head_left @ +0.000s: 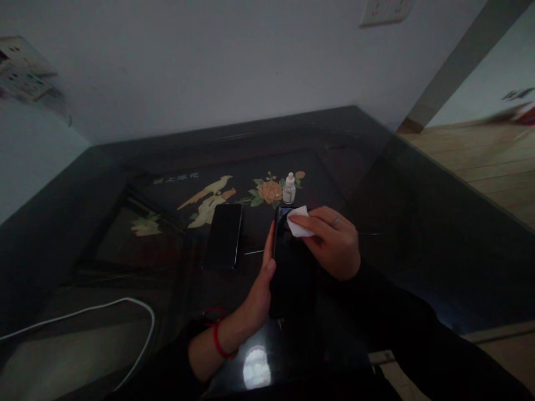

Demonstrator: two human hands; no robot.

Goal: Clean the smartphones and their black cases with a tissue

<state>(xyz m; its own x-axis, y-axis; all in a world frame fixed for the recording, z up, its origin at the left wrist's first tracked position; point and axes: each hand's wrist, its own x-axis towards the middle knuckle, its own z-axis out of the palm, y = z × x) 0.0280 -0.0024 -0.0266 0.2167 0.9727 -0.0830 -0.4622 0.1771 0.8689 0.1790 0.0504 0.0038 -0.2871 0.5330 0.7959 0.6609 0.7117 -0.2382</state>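
Note:
My left hand (pixel 259 295) grips a dark smartphone (pixel 291 278) along its left side, with the thumb on the near edge and fingers behind. The phone's black screen faces up toward me. In my right hand (pixel 334 239), a folded white wipe (pixel 299 221) is pinched and pressed on the upper part of the screen. Just beyond the phone's top edge stands a small white dropper bottle (pixel 288 189), upright with its cap on. A second black smartphone (pixel 223 236) lies flat on the table, left of the held one.
The dark glossy table (pixel 359 167) carries a printed bird and flower pattern. A white cable (pixel 125 299) curves across its left front. Behind it rises a pale wall with sockets (pixel 387 11); a power strip (pixel 25 78) is at the left.

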